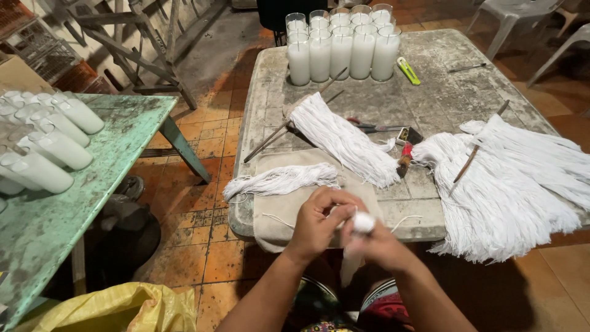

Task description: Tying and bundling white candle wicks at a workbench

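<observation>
My left hand point(319, 221) and my right hand point(375, 243) meet just in front of the stone table's near edge point(418, 224). Together they pinch a small bunch of white wick strings point(362, 222), whose loose end hangs down between my knees. Right behind my hands a beige cloth point(276, 212) drapes over the table edge. A loose bundle of white strings point(279, 180) lies on that cloth, and a thicker bundle point(347, 141) tied on a thin stick lies further back.
A large heap of white strings point(510, 184) covers the table's right side. Several glass candles point(341, 46) stand at the far edge beside a green box cutter point(408, 71). Scissors point(375, 128) lie mid-table. A green table point(74, 178) with more candles stands left, a yellow sack point(123, 307) below it.
</observation>
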